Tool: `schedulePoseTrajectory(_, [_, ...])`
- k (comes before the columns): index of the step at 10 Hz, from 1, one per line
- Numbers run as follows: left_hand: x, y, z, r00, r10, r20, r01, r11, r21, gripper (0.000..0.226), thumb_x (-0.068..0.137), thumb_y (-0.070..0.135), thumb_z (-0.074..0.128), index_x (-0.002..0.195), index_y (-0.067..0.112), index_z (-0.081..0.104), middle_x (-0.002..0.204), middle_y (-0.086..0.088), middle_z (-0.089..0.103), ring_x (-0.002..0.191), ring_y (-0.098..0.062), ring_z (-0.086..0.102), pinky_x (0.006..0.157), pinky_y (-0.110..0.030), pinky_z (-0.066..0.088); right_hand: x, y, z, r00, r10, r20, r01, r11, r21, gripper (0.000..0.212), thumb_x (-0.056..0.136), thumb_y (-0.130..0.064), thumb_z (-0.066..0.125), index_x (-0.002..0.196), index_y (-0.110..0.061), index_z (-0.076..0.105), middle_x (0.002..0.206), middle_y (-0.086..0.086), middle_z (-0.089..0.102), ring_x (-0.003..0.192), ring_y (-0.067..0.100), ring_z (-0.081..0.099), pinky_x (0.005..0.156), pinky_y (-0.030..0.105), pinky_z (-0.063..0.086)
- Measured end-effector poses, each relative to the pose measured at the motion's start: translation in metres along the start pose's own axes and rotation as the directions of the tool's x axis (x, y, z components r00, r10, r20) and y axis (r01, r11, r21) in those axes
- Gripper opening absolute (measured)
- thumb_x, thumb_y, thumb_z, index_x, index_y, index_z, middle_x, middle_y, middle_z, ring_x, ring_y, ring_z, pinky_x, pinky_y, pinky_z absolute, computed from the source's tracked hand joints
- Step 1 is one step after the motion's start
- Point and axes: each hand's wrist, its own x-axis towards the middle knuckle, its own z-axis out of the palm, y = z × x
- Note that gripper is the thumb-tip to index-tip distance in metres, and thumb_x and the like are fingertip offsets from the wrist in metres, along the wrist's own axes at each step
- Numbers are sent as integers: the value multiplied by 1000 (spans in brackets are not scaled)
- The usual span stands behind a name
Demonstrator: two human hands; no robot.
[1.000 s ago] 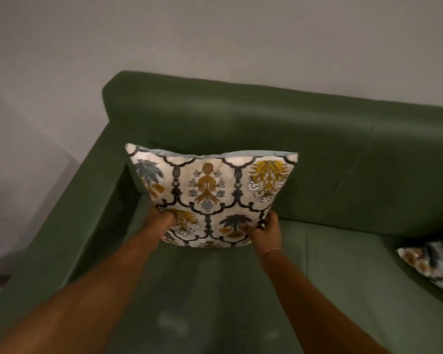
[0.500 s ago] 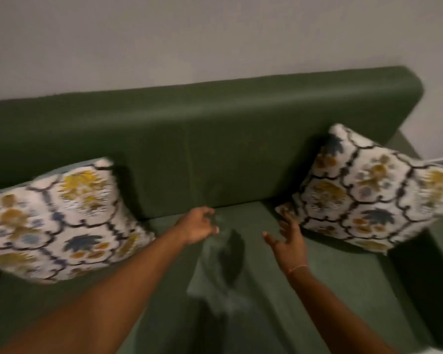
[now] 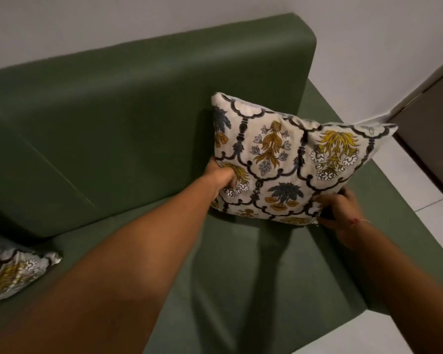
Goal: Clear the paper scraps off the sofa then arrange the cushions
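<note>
A white cushion (image 3: 289,159) with yellow and blue flower print stands upright at the right end of the green sofa (image 3: 113,118), close to the backrest and right armrest. My left hand (image 3: 221,178) grips its lower left edge. My right hand (image 3: 340,213) grips its lower right corner. A second cushion (image 3: 13,274) of the same print lies at the far left edge of the seat. I see no paper scraps on the seat.
The right armrest (image 3: 384,200) runs along behind the held cushion. White floor tiles (image 3: 407,175) and a dark cabinet (image 3: 435,118) lie to the right of the sofa. A grey wall (image 3: 164,14) stands behind the backrest.
I let go of the left cushion and turned to the right. Both hands crossed the seat open and now grip the right cushion, which stands more upright.
</note>
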Motion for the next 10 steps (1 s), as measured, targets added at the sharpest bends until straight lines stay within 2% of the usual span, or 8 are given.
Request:
schedulePoseTrajectory(1, [-8,-9,-14,999,22,-45,-28,990,-140,81,65,-14,54,135,25,43,126,-2,55,122,-27,47,82,-33,42,-4,-11,15,996,-56,71,56,998,-2,67,77,10,54,135,-22,44,134,6,55,119,32,51,86,47,48])
schedulePoseTrajectory(3, [-43,-47,-34,996,26,-84,-49,954,-294,61,65,-10,63,107,32,52,110,7,62,110,-20,54,98,-46,46,-8,-21,28,974,-171,152,177,984,-24,69,70,13,58,126,-28,54,119,-3,65,109,24,58,92,50,51])
schedulePoseTrajectory(4, [-54,-69,-49,979,7,-204,-78,936,-343,58,66,-8,66,109,28,52,108,4,65,106,-20,58,95,-44,49,-10,-26,51,960,-186,207,201,978,-53,70,65,12,61,120,-31,57,108,-8,68,104,23,60,84,46,54])
schedulePoseTrajectory(6, [-60,-105,-71,950,-25,-311,-102,917,-385,64,66,-8,68,119,22,52,114,-1,67,109,-25,60,99,-49,49,-10,-13,101,958,-150,245,173,982,-76,81,61,7,54,131,-32,48,130,2,58,120,29,49,102,57,44])
schedulePoseTrajectory(7, [-58,-115,-71,937,-4,-349,-141,911,-388,64,64,-8,67,120,21,54,112,1,68,107,-22,61,96,-45,50,-8,-4,109,955,-144,261,170,982,-83,83,58,2,53,133,-33,44,124,-2,57,119,28,48,103,56,43])
schedulePoseTrajectory(8, [-52,-117,-73,940,27,-340,-167,906,-389,70,63,-8,67,125,21,52,106,9,67,103,-14,61,88,-33,50,-7,-2,111,954,-142,263,176,978,-108,87,53,-5,54,135,-33,40,131,1,54,120,28,47,103,56,44])
schedulePoseTrajectory(9, [-54,-122,-80,945,51,-322,-162,931,-328,75,64,-6,70,131,23,51,110,7,68,107,-21,62,90,-36,51,-17,3,105,952,-173,252,221,959,-177,86,60,-5,62,138,-31,37,137,4,52,124,31,47,103,55,43])
schedulePoseTrajectory(10, [-73,-130,-98,939,116,-325,-129,992,-18,81,71,15,76,142,29,40,132,-3,60,123,-28,55,104,-41,45,-40,6,95,953,-282,115,301,929,-216,89,69,-1,71,145,-21,29,145,9,46,130,30,45,106,49,43])
